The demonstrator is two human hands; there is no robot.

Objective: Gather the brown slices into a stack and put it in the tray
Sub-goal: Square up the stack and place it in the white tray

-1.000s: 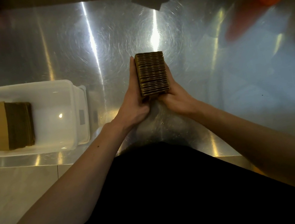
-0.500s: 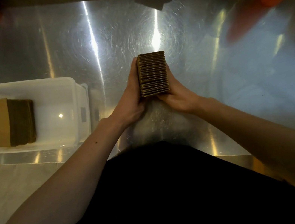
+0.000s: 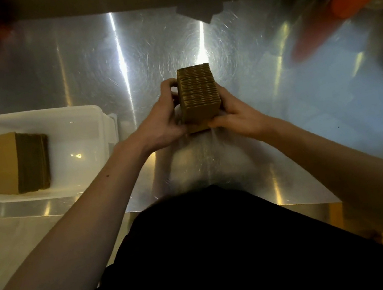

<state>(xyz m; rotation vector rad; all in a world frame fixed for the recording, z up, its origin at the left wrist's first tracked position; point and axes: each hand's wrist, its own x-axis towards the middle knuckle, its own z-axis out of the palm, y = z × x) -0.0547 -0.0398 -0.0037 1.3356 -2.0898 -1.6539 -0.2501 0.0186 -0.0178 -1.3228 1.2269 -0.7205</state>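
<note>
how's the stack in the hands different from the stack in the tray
The held stack is gripped between the left hand and right hand over the metal table; the tray stack sits untouched in the white tray. The held stack shows ridged slice edges on top, the tray stack a flat face. Both are brown blocks.

No readable text, labels, brands or numbers on anything in view.
</note>
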